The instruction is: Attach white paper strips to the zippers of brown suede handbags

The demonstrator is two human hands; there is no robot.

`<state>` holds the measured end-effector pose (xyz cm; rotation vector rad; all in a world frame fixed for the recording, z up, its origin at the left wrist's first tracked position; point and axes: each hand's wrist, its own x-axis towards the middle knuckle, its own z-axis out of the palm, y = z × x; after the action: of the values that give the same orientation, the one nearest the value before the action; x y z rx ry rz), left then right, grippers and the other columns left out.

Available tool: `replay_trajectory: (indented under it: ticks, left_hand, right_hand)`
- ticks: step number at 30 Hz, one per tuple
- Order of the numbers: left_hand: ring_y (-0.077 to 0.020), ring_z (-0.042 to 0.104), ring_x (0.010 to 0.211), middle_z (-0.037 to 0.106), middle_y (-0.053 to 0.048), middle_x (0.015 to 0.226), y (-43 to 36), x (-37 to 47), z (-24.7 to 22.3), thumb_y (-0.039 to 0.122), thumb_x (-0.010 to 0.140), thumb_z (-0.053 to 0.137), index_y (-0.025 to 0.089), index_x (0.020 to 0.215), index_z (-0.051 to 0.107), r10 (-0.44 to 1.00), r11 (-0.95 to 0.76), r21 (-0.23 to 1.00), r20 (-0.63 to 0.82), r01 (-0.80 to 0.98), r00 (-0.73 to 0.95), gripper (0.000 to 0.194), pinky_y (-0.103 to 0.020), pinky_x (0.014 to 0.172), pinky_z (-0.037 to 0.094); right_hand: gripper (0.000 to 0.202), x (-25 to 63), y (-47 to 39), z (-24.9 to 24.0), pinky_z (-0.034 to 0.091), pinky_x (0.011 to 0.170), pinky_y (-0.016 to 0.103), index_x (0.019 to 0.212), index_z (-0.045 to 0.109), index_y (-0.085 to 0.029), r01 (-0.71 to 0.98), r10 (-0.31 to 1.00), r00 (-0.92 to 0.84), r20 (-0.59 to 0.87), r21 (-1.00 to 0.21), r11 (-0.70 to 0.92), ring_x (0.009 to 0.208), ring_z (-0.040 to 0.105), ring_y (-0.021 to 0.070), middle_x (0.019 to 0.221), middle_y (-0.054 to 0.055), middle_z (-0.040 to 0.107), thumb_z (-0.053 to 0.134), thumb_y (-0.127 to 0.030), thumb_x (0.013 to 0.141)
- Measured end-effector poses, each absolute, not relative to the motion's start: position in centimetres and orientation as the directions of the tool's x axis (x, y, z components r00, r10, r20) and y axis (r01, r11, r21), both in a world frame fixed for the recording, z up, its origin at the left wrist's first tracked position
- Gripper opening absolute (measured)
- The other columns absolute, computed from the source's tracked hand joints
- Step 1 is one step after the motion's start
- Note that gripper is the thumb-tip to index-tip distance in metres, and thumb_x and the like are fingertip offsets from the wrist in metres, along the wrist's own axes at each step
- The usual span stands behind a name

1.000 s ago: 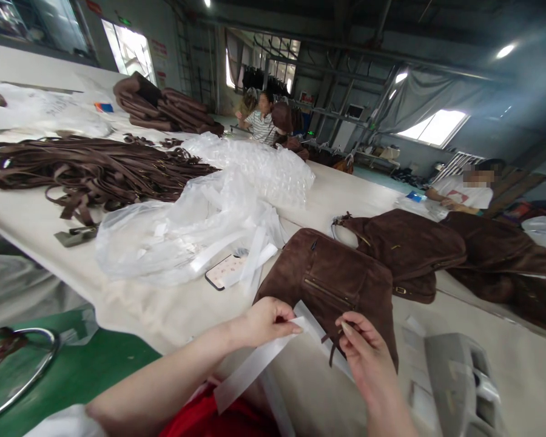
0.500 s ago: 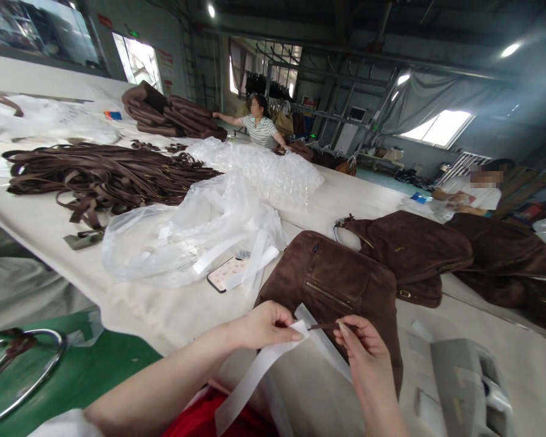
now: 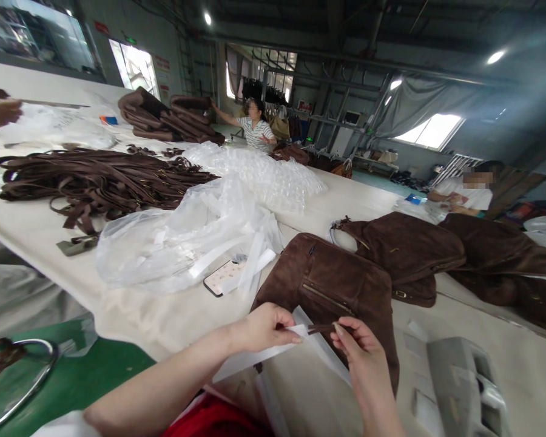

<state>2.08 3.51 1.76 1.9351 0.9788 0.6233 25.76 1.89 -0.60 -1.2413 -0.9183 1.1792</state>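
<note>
The brown bag [image 3: 332, 285] nearest the hands looks like suede, matt and softly napped, with a thin metal zip of dull gold across its front. The white strip [image 3: 259, 358] pinched in the left hand [image 3: 261, 328] is smooth, flat and faintly glossy, like paper or plastic tape. The pull tab [image 3: 321, 328] held by the right hand [image 3: 359, 352] is the same matt brown material. The tabletop [image 3: 50, 224] is covered in matt cream cloth. The plastic sheeting [image 3: 182, 237] is thin, clear, crinkled and shiny. The straps [image 3: 95, 176] are dark brown and matt
</note>
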Motion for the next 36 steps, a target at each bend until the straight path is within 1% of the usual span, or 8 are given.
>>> replay_trajectory:
  ticks: [12, 17, 23, 25, 27, 30, 33, 36]
  left_hand:
    - [-0.0071, 0.038, 0.053, 0.047, 0.004, 0.055, 4.0, 3.2, 2.8, 0.05, 0.082, 0.056, 0.012, 0.064, 0.063, 0.834, -0.334, 0.824, 0.032, 0.458, 0.551, 0.042, -0.018, 0.047, 0.027]
    - [-0.0074, 0.036, 0.046, 0.045, 0.003, 0.05, 5.2, 4.6, 2.6, 0.057, 0.09, 0.038, 0.015, 0.057, 0.055, 0.767, -0.384, 0.824, 0.032, 0.417, 0.641, 0.056, -0.019, 0.047, 0.029]
    - [-0.0088, 0.038, 0.052, 0.042, 0.002, 0.053, 7.7, 6.8, 1.8, 0.048, 0.089, 0.038, 0.015, 0.054, 0.056, 0.766, -0.521, 0.635, 0.052, 0.57, 0.641, 0.052, -0.02, 0.051, 0.029]
    - [-0.0091, 0.039, 0.051, 0.045, 0.001, 0.053, 8.2, 7.2, 2.1, 0.047, 0.089, 0.037, 0.015, 0.06, 0.062, 0.792, -0.481, 0.584, -0.03, 0.654, 0.609, 0.049, -0.02, 0.05, 0.029]
    - [-0.009, 0.037, 0.049, 0.046, 0.001, 0.051, 8.3, 7.4, 2.6, 0.048, 0.089, 0.036, 0.015, 0.065, 0.066, 0.803, -0.441, 0.536, -0.122, 0.72, 0.583, 0.05, -0.02, 0.048, 0.028]
    - [-0.009, 0.038, 0.047, 0.047, 0.001, 0.049, 8.3, 7.7, 3.4, 0.048, 0.088, 0.037, 0.015, 0.067, 0.069, 0.783, -0.436, 0.49, -0.205, 0.754, 0.587, 0.05, -0.02, 0.046, 0.027]
    - [-0.0092, 0.04, 0.048, 0.048, 0.002, 0.05, 8.4, 8.6, 3.8, 0.046, 0.085, 0.042, 0.015, 0.07, 0.071, 0.787, -0.394, 0.499, -0.251, 0.772, 0.564, 0.044, -0.02, 0.046, 0.028]
    - [-0.0096, 0.043, 0.049, 0.052, 0.002, 0.054, 8.6, 9.7, 3.5, 0.044, 0.081, 0.047, 0.015, 0.075, 0.072, 0.834, -0.263, 0.542, -0.288, 0.798, 0.47, 0.039, -0.02, 0.046, 0.03]
  right_hand:
    - [0.034, 25.2, 1.6, 0.4, 0.051, 0.064, 0.027, 0.088, 0.069, -0.02, -0.003, 0.993, 0.106, -0.042, -0.999, -0.041, 0.066, 0.063, 0.0169, 0.074, 0.002, 0.069, 0.077, -0.044, 0.065]
    - [0.05, 25.6, 2.1, 0.7, 0.051, 0.065, 0.031, 0.107, 0.069, -0.021, 0.051, 0.998, -0.046, -0.052, -0.997, -0.05, 0.071, 0.063, 0.0183, 0.105, 0.009, 0.07, 0.062, -0.059, 0.075]
    - [0.052, 25.5, 2.8, 1.4, 0.039, 0.102, 0.037, 0.115, 0.066, -0.024, 0.243, 0.975, -0.222, -0.006, -0.969, 0.049, 0.118, 0.053, 0.0237, 0.124, 0.008, 0.062, 0.046, -0.061, 0.085]
    - [0.061, 26.0, 3.3, 1.1, 0.045, 0.095, 0.038, 0.123, 0.061, -0.022, 0.247, 0.968, -0.24, -0.075, -0.969, -0.013, 0.11, 0.059, 0.0249, 0.12, 0.011, 0.063, 0.043, -0.065, 0.084]
    - [0.072, 26.8, 4.1, 0.6, 0.054, 0.075, 0.038, 0.136, 0.047, -0.022, 0.225, 0.965, -0.19, -0.183, -0.964, -0.138, 0.085, 0.068, 0.0241, 0.104, 0.012, 0.069, 0.037, -0.07, 0.083]
    - [0.08, 28.3, 5.5, -0.3, 0.05, 0.05, 0.031, 0.142, 0.033, -0.021, 0.17, 0.95, -0.05, -0.31, -0.94, -0.297, 0.06, 0.067, 0.0212, 0.083, 0.01, 0.069, 0.03, -0.074, 0.082]
    - [0.073, 28.8, 6.4, -1.2, 0.046, 0.045, 0.025, 0.122, 0.054, -0.016, 0.116, 0.965, 0.02, -0.26, -0.959, -0.26, 0.064, 0.067, 0.0195, 0.094, 0.013, 0.067, 0.039, -0.073, 0.079]
    - [0.063, 28.6, 6.5, -2.0, 0.047, 0.047, 0.024, 0.103, 0.066, -0.016, 0.081, 0.986, -0.057, -0.157, -0.985, -0.152, 0.073, 0.066, 0.0195, 0.1, 0.013, 0.067, 0.046, -0.07, 0.078]
